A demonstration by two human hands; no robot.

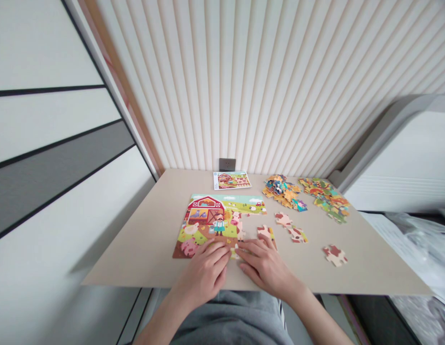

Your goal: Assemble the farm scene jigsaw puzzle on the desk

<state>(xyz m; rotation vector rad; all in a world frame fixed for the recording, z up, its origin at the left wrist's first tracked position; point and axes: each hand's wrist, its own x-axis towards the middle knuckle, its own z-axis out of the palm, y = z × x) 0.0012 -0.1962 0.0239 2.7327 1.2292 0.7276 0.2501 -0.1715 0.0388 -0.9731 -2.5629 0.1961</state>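
Cardboard puzzle point(208, 225) lies under flat, open left hand point(204, 274) and right hand point(265, 266); three loose pieces point(283, 219), two heaps point(281, 191).

Beyond the left hand point(202, 274), a wall of cream vertical fluted panels point(244, 86) rises behind a beige tabletop point(136, 258), with a dark grey wall socket point(227, 164) just above the table's far edge. Left of that hand stand white panels point(53, 158) with a grey band and black lines, edged by a wooden strip point(125, 91). Right of the right hand point(265, 268) sits a white unit point(402, 158) with a grey top, above crumpled clear plastic point(419, 249).
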